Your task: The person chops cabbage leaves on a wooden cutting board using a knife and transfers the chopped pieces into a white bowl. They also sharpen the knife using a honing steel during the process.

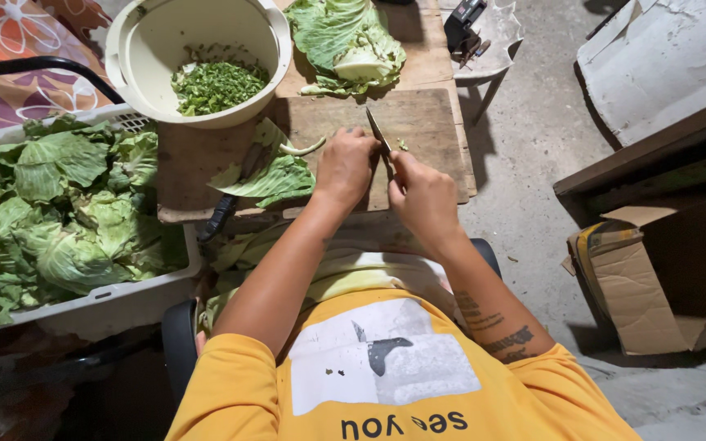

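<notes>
right hand (424, 196) was closed around the handle of a knife (378, 132), blade angled up and away over the wooden cutting board (418, 122), tip pointing toward the far edge. left hand (345, 166) sat just beside it, fingers curled down onto the board right by the blade; whatever it pinned there was hidden under the fingers, cannot tell. both hands were close together near the board's middle. a loose cabbage leaf (270, 175) lay on the board just left of the left hand, with a thin green strip (304, 149) curling beside it. a second dark-handled knife (221, 214) lay partly under that leaf, handle hanging off the near edge. past the board's far left corner stood a cream bowl (153, 49) holding chopped greens (216, 85). a trimmed cabbage piece (349, 45) rested on the table beyond the board. to the left, a white crate (116, 298) was piled with cabbage leaves (51, 208). on the right, well apart, a torn cardboard box (655, 278) sat on the concrete floor (533, 131).
</notes>
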